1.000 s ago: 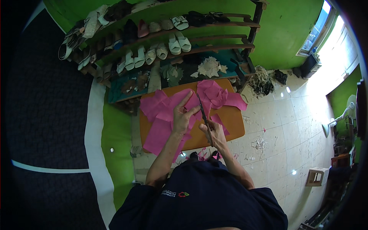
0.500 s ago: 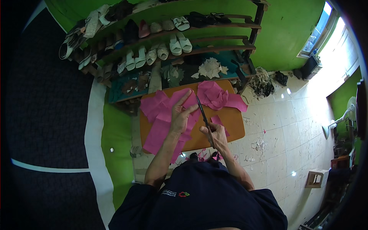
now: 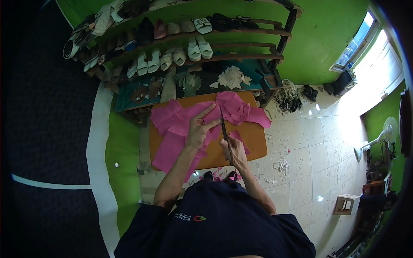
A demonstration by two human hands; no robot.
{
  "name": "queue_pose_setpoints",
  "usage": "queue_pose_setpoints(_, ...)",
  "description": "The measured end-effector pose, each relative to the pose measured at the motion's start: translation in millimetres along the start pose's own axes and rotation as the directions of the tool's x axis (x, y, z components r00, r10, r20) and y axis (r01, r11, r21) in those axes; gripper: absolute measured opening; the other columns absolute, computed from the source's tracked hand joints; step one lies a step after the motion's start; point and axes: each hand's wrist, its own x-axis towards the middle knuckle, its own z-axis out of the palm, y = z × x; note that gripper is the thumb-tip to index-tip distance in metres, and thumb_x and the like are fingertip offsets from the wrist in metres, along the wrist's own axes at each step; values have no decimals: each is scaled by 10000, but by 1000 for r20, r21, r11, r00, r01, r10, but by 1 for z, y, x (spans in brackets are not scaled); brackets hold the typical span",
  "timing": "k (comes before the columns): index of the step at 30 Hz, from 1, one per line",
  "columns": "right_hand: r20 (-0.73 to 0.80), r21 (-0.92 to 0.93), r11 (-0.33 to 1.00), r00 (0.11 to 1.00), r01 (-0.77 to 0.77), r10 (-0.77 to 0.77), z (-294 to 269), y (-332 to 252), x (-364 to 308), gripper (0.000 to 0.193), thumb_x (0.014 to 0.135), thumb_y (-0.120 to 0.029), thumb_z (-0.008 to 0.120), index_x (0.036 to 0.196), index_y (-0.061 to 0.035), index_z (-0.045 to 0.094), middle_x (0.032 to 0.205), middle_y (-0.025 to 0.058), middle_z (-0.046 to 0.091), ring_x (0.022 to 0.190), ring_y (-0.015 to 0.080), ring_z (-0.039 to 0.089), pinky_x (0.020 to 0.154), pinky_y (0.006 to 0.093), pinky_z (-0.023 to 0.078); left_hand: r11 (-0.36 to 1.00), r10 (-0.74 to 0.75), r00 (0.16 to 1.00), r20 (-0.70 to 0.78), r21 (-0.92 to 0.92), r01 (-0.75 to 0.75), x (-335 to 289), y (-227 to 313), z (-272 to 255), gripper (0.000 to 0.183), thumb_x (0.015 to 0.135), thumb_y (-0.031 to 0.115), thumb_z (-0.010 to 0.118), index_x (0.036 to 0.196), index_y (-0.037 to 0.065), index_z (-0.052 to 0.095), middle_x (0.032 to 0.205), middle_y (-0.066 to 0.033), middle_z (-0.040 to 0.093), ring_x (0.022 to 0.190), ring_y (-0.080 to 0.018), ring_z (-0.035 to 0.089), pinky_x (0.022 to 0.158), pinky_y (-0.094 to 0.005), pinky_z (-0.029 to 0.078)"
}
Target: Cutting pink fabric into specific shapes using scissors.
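Note:
My left hand [image 3: 198,132] is above the orange-brown table, its thumb and index finger spread over a piece of pink sheet material [image 3: 209,112] that it grips; its other fingers are mostly hidden. In my right hand [image 3: 235,151] is a pair of dark scissors [image 3: 223,124], blades pointing away from me along the right edge of the held piece. Whether the blades are parted is hard to see. More pink sheets [image 3: 170,148] lie under and left of my left hand. A pile of cut pink pieces [image 3: 232,106] is beyond the scissors, and a pink strip [image 3: 239,141] lies beside my right hand.
The table [image 3: 254,148] has rounded corners. Behind it stands a wooden rack [image 3: 249,56] with several shoes and sandals and heaps of scraps. Offcuts [image 3: 282,164] litter the tiled floor. A small stool [image 3: 346,204] and a white fan [image 3: 389,128] are at the right.
The whole view has shifted slightly, so the table appears farther left. The scissors stand a little more upright beside the held pink piece. Both hands keep their hold.

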Motion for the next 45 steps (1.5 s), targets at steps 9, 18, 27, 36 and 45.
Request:
queue_pose_setpoints(9,-29,-20,1000,999,-17,16,-1,-2,-2,678,794,-654,721,754,3,559,581,-2,419,526,100,420,470,315,331,999,32,999,-14,-25,-32,1,-8,-2,594,849,-126,648,1408,11,498,1177,-131,668,989,-165,691,907,-295,585)
queue_pose_setpoints(18,-36,-81,997,999,14,-17,-3,-3,-2,648,808,-645,700,760,-9,586,551,-30,422,471,71,418,422,285,326,998,-12,999,33,-55,13,2,-5,-8,621,839,-94,686,1418,15,489,1229,-118,657,954,-125,687,920,-249,556)
queue_pose_setpoints(27,-30,-37,998,998,-53,52,-2,-5,-9,651,797,-640,724,765,-2,599,542,-25,415,476,80,415,433,294,354,992,20,997,-77,-125,-30,11,-7,-7,547,825,-130,686,1342,6,566,1187,-115,668,995,-164,686,936,-282,563)
queue_pose_setpoints(36,75,5,998,995,-63,62,-4,3,0,604,876,-629,613,906,-30,555,669,-5,474,566,82,502,492,268,451,998,-20,999,-31,-64,18,3,0,1,561,811,-150,669,1341,-1,563,1220,-134,654,1004,-175,689,932,-291,572)
queue_pose_setpoints(45,23,62,996,998,-58,57,-3,-4,-4,640,818,-658,686,828,-26,588,552,-43,390,463,70,411,416,273,348,996,6,1000,-24,-93,-8,1,2,0,568,822,-126,677,1360,9,553,1290,-122,618,1023,-160,674,936,-281,561)
